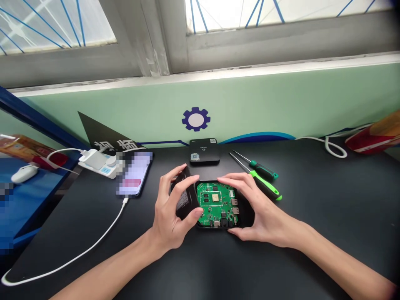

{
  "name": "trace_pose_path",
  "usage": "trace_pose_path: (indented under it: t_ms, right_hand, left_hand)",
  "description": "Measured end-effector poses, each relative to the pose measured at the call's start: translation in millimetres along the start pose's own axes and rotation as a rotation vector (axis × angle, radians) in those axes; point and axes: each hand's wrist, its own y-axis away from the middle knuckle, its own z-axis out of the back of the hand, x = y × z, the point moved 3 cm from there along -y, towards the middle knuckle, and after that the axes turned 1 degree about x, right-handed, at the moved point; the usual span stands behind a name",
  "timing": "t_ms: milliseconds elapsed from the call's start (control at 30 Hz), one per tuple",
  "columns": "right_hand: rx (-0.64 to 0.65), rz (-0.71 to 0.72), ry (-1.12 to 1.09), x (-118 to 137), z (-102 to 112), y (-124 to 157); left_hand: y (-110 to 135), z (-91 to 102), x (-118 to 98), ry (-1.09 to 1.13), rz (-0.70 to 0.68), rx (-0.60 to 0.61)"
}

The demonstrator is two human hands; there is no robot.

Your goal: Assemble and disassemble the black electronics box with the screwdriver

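Note:
Between my hands lies a black set-top box base (215,227) with a green circuit board (215,204) exposed inside it. My left hand (176,208) is closed around the black bottom cover (186,196), which is tilted up at the left edge of the base, its label side partly showing. My right hand (253,208) grips the base from the right, fingers at its far edge and thumb at its near edge. Metal ports sit along the board's right and near sides. My fingers hide parts of the cover.
Behind the hands stands another black box (204,152) with stickers. Two screwdrivers, a dark green one (265,171) and a bright green one (265,185), lie at right. On the left are a phone (136,175) on a white cable (103,237) and a power strip (100,164).

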Motion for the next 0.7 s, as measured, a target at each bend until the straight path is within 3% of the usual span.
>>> trace_pose_path:
  t_ms: [333, 700]
  right_hand:
    - [-0.004, 0.002, -0.043, 5, -4, -1]
    - [0.024, -0.02, -0.05, 7, -8, 1]
  left_hand:
    - [4, 2.0, 1, 0.105, 0.017, -0.142]
    - [7, -1.5, 4, 0.123, 0.011, -0.118]
